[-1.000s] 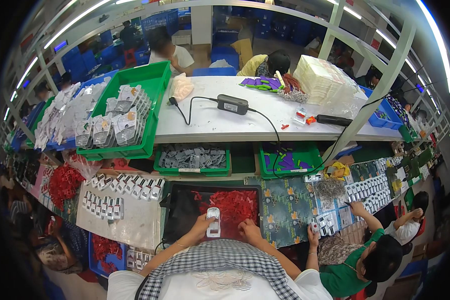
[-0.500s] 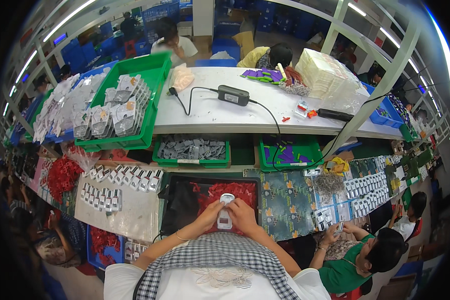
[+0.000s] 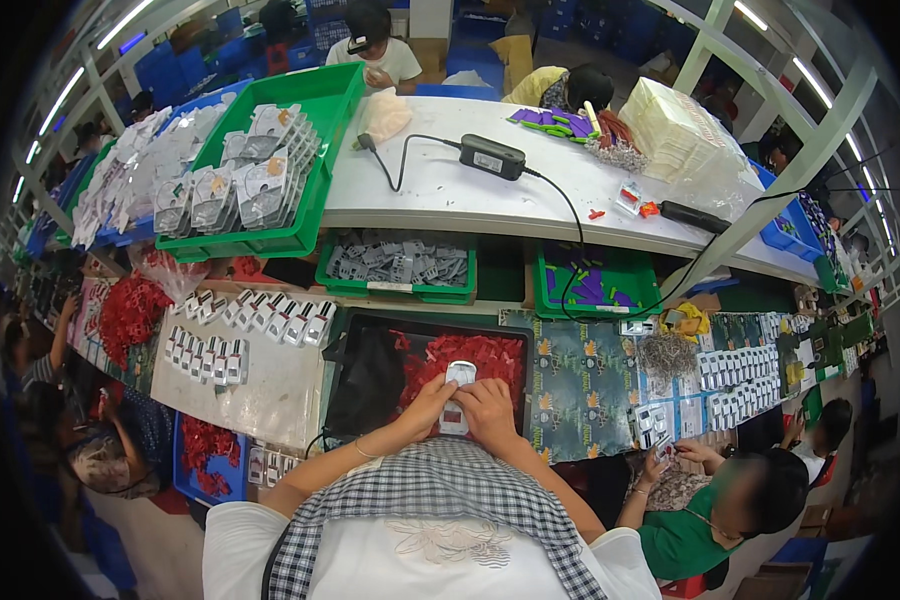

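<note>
Left hand (image 3: 425, 404) and right hand (image 3: 487, 408) meet at the lower centre of the frame, fingers closed around one white device (image 3: 461, 373), over a black tray (image 3: 524, 375) of red parts (image 3: 460, 348). Similar devices (image 3: 282, 318) stand in rows at left; a black adapter (image 3: 492, 157) lies on the white table (image 3: 410, 205) at upper centre.

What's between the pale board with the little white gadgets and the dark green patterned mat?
In the head view, a black tray holding red pieces lies between the pale board and the patterned mat.
</note>
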Tool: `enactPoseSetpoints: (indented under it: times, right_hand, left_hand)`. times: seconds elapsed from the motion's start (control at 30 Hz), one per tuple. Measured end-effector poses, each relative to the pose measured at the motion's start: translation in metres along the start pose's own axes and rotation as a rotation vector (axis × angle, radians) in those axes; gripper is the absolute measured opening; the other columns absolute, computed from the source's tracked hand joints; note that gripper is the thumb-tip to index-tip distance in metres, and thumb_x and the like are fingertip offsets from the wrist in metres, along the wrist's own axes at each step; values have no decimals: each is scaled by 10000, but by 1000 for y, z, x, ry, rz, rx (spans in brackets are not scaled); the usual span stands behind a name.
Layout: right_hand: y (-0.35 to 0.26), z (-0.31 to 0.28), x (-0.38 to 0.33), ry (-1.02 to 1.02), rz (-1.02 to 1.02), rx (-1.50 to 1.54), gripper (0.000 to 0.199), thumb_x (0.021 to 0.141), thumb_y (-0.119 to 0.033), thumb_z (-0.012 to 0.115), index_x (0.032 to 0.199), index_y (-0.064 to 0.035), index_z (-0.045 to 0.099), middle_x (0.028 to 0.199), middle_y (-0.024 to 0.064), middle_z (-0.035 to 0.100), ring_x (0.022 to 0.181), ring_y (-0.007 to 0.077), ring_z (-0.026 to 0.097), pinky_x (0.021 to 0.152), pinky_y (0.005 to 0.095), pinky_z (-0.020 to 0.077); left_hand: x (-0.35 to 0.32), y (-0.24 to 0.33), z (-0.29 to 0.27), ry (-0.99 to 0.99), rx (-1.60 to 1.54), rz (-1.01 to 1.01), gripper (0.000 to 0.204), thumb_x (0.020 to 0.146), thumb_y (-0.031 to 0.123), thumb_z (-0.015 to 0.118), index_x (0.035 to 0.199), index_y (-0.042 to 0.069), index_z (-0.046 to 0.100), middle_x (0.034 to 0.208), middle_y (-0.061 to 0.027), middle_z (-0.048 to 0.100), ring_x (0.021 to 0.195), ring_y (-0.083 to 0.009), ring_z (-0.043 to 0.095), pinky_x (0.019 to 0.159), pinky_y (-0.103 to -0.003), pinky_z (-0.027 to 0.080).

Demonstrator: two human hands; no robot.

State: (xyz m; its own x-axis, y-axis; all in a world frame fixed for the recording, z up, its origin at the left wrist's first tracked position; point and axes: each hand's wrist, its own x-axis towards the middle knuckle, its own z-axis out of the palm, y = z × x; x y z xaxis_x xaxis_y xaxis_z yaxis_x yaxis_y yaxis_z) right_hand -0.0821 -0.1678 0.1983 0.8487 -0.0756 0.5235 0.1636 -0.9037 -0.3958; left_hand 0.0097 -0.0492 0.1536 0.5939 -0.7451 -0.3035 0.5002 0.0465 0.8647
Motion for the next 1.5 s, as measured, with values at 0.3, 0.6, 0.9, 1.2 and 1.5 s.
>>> enactPoseSetpoints:
  times: [0.3, 0.6, 0.9, 1.2, 1.5]
  right_hand:
    - [-3, 6, -9, -95, 255, 167, 122, 780, -98, 645, 884, -58, 596, 823, 103, 602, 779, 277, 598, 646, 366, 488]
    - [-1, 18, -14, -312, 337, 285, 139, 746, -66, 620, 878, -24, 616, 827, 137, 601, 822, 323, 591, 702, 413, 488]
    - [-2, 12, -10, -343, 229, 64, 159, 697, -37, 610, 852, -66, 624, 862, 86, 582, 831, 301, 552, 684, 395, 479]
    - [3, -16, -4, -2, 204, 101, 179, 667, -32, 685, 839, -72, 650, 975, 88, 566, 913, 285, 530, 755, 376, 441]
    - [0, 0, -14, -260, 58, -65, 238, 646, -103, 698, 884, -101, 679, 1062, 103, 540, 1025, 294, 481, 868, 430, 368]
  left_hand:
    - [1, -7, -3, 46, -31, -68, 244, 969, 171, 411, 1120, 21, 530, 1020, -35, 574, 949, -114, 523, 859, -256, 413]
    - [0, -13, -3, 47, 106, -90, 237, 976, 208, 407, 1092, 38, 524, 955, -29, 567, 871, -103, 529, 756, -260, 438]
    - [-3, -10, -2, 54, 62, -136, 249, 967, 200, 421, 1102, 23, 533, 1008, -29, 562, 933, -109, 516, 806, -262, 424]
    - [-9, -3, 1, 78, -45, -52, 262, 972, 215, 415, 1112, 21, 522, 975, -49, 585, 871, -105, 558, 743, -251, 472]
    - [-9, 7, 7, 51, 54, -53, 285, 977, 215, 402, 1154, 15, 501, 1058, -60, 568, 983, -120, 517, 860, -276, 421]
